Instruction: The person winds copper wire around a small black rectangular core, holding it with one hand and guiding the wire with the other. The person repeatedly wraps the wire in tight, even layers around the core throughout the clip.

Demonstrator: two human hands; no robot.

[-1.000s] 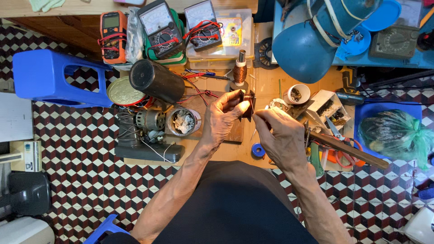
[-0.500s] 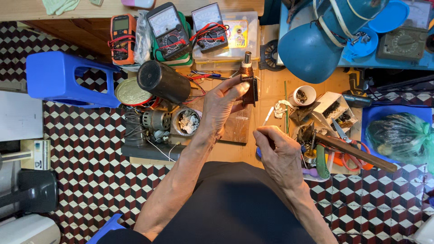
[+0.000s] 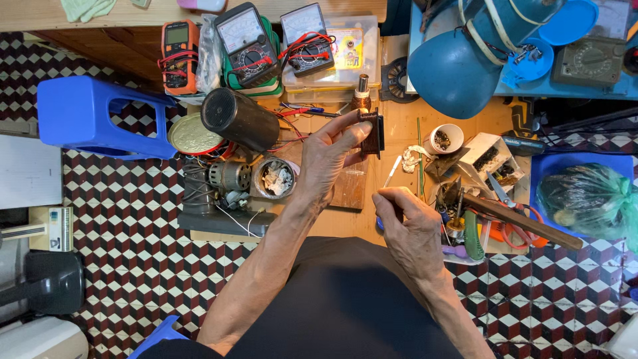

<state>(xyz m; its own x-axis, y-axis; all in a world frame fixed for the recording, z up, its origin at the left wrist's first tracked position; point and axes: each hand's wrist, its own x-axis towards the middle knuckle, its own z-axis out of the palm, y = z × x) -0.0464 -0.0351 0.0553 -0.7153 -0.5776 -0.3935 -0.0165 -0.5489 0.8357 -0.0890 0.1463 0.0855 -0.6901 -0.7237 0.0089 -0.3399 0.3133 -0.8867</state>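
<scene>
My left hand (image 3: 325,159) is stretched out over a small wooden board (image 3: 349,189). Between thumb and fingers it grips a small dark brown block-shaped part (image 3: 373,133), held upright. Just beyond the part stands a brass-coloured cylinder (image 3: 362,93). My right hand (image 3: 409,226) is closer to my body, fingers curled around a thin white stick-like tool (image 3: 392,171). The tool's tip points up towards the part without touching it. Both forearms reach out from over my dark lap.
A black cylinder (image 3: 239,118), a small motor (image 3: 229,176) and a metal can (image 3: 274,178) lie left of my hands. Three meters (image 3: 244,43) line the back. A blue stool (image 3: 86,116) stands left, a blue lamp (image 3: 458,63) back right. Tools and a wooden-handled hammer (image 3: 518,219) lie right.
The hands were together on the dark part. My right hand has drawn back towards my body, while my left hand keeps the part and has lifted it farther away.
</scene>
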